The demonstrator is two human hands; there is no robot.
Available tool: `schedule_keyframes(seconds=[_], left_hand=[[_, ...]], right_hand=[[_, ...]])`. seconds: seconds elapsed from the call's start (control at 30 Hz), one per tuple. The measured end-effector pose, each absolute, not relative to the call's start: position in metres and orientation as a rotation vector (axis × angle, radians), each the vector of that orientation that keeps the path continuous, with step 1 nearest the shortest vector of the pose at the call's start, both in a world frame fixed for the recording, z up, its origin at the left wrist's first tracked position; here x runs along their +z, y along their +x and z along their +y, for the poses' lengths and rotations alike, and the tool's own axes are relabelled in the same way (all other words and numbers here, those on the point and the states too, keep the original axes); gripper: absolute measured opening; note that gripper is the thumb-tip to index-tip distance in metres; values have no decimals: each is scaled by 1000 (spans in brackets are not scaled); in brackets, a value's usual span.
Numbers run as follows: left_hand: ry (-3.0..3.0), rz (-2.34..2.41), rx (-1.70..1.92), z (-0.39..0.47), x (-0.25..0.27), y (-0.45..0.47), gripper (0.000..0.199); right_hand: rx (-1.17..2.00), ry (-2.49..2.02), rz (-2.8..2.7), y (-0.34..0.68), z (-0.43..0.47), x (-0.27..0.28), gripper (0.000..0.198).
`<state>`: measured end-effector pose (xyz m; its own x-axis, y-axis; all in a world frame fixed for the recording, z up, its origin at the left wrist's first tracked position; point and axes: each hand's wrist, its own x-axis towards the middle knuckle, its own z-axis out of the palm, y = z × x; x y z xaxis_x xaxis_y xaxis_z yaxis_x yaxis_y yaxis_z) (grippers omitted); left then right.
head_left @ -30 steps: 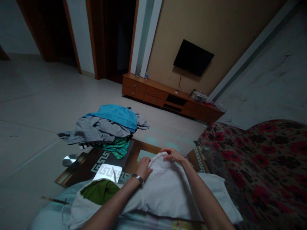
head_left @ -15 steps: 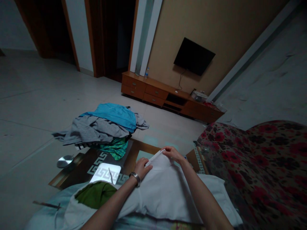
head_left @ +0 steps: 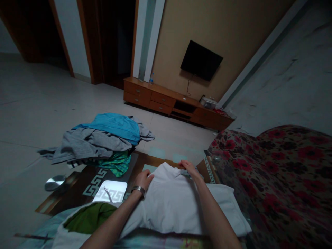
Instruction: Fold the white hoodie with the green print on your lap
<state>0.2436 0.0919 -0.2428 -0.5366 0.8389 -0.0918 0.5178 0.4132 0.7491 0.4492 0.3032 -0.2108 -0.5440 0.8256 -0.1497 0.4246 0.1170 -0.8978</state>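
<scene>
A white garment [head_left: 172,204] lies spread before me across the near side of the table, with one long part reaching right. My left hand [head_left: 143,180], a metal band at its wrist, is closed on the garment's upper left edge. At the upper right edge, my right hand [head_left: 188,167] has its fingers curled on the cloth; a greyish patch [head_left: 185,172] shows beside them. Green cloth [head_left: 90,217] shows inside a white rim to the left of my left forearm.
A glass-topped table [head_left: 135,166] bears a pile with a blue garment [head_left: 114,125], a grey garment [head_left: 90,143] and green checked cloth [head_left: 120,164]. A bright white panel [head_left: 118,188] has a slim pen-like object on it. Right stands a floral sofa [head_left: 280,162]; beyond, a wooden cabinet [head_left: 160,98].
My hands have moved apart along the garment's upper edge, and a white peak of cloth now stands between them. The whole view has shifted a little, with things sitting further left.
</scene>
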Motion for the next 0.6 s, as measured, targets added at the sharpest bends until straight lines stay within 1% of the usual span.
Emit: schedule_keyframes(seconds=[0.13,0.2,0.33,0.4,0.53,0.6], left_hand=[[1167,2245,912,92,-243,246,18],[1183,2262,892,92,-243,247,18],[1228,2296,818,92,-242,251,16],[1252,2316,762,90,-239,253,14],[1314,2363,607,93,-228,257,6],[1352,2392,533,102,-219,259,11]], right_hand=[[1344,-1222,-2166,475,290,-218,32],[1270,-1234,-2260,478,281,-226,25],[1103,-1090,-2258,473,267,-237,27],[1130,-984,-2199,468,265,-238,28],[1330,-896,-2135,463,263,-234,22],[1403,-866,-2111,463,263,-232,21]])
